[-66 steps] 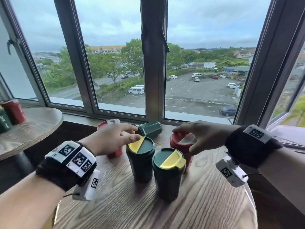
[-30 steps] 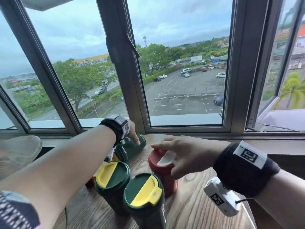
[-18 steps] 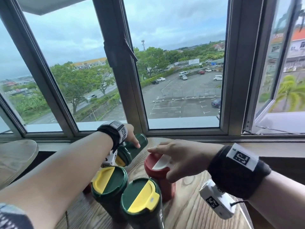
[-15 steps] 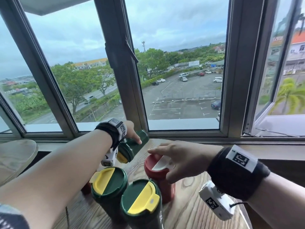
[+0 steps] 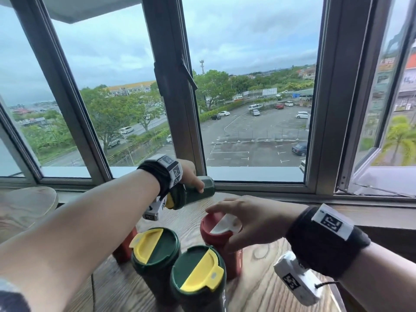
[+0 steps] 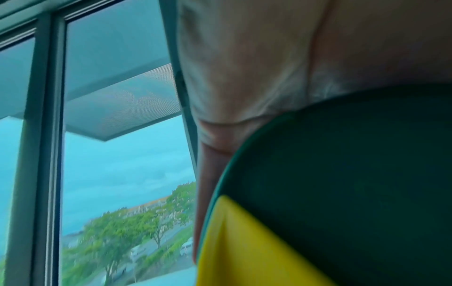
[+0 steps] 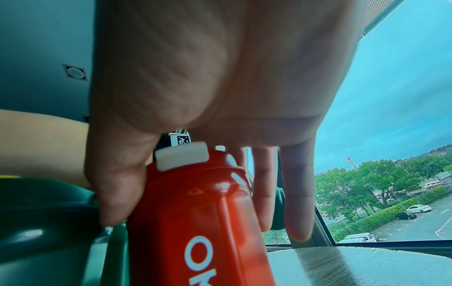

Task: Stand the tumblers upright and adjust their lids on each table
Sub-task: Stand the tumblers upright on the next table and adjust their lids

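Four tumblers are seen upright on the tabletop: two green tumblers with yellow flaps just below both hands, a red tumbler under the right hand, and another red one half hidden beneath the left forearm. One green tumbler is held tilted, not yet stood up, with the left hand curled around its body near the window. The red tumbler's lid is pinched by the right hand's thumb and fingers; its white flap looks raised, so adjustment is judged unfinished. Another tabletop is partly visible beyond the left forearm.
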Tool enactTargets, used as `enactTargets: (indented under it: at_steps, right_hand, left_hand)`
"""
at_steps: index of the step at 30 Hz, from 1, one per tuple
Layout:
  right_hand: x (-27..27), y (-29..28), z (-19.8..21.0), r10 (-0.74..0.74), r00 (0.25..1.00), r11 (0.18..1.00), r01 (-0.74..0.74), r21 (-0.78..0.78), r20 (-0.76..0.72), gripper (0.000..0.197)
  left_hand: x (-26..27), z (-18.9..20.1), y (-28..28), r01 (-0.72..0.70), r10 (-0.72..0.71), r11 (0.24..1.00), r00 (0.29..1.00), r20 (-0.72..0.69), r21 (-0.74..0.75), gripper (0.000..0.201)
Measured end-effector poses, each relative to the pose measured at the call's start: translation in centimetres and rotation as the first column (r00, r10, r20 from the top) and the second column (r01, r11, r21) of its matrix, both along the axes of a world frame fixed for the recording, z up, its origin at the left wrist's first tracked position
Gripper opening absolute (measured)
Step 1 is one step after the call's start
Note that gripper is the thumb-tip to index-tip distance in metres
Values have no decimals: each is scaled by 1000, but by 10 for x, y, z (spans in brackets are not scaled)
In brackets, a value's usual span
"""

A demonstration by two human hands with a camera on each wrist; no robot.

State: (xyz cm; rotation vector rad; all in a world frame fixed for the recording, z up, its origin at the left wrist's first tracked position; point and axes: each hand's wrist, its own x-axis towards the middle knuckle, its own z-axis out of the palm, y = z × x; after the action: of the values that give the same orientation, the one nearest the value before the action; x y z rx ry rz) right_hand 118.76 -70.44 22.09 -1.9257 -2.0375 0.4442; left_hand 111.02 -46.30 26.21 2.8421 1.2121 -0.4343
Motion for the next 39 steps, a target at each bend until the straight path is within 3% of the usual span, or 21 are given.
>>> enactTargets:
  at_steps: [4,7,22,32,35,39]
  right_hand:
    - [1,-1,-1,-11,1000,1000,11,-4,-6,89]
    - [2,-3,-2,-13,1000,1000,13,-5,-22,87]
    - [6,0,-11,-5,999,999,7,36,-47,86]
    - [7,-1,-12,-9,999,999,10,34,-34,89]
    - [7,-2,-11,-15,999,999,17,32,-52,90]
    - [6,-2,-10,-16,999,999,17,38,-40,94]
  left_hand:
    - [-1,6,-10,101,-97,995,985,-139,23,50]
    - [0,5,-15,171,-159,985,963,-217,38,60]
    - [20,-21,-32,355,-301,933,851,-430,50,49]
    - [12,-7,-32,336,-326,942,922,-209,16,63]
    - [2,3,-33,314,-310,949,946,-98,25,68]
    - [-22,24,-34,313,-325,941,942,85,127,60]
